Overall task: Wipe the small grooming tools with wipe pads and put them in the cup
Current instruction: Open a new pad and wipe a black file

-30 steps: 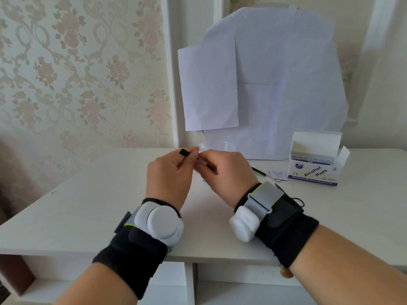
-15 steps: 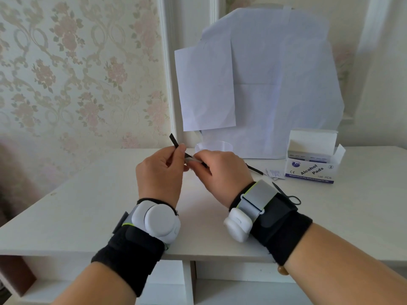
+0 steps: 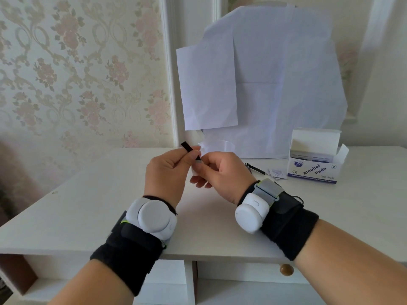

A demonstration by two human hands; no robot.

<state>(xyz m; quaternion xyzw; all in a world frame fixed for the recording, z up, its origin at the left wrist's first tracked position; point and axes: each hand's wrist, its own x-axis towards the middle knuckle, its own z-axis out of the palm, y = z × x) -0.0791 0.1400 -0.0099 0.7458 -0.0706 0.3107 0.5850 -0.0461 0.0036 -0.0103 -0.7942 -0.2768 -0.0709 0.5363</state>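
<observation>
Both hands sit just in front of the cup (image 3: 217, 144): your left hand (image 3: 167, 172) pinches the black tool (image 3: 187, 148), its end poking above your fingertips; your right hand (image 3: 222, 172) pinches the wipe pad (image 3: 195, 171) against it.

Your white table (image 3: 88, 208) carries clear cup (image 3: 220, 145) just behind your grip; right of grip lie black tool (image 3: 255, 168), torn pad wrapper (image 3: 277, 173), then open Alcohol Pads box (image 3: 313, 164).

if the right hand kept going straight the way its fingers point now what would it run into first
The right hand points left, toward the left hand, so it would likely meet that hand's fingers first, at the black tool which both hands pinch. The fingertips look nearly touching, though depth is unclear.
</observation>
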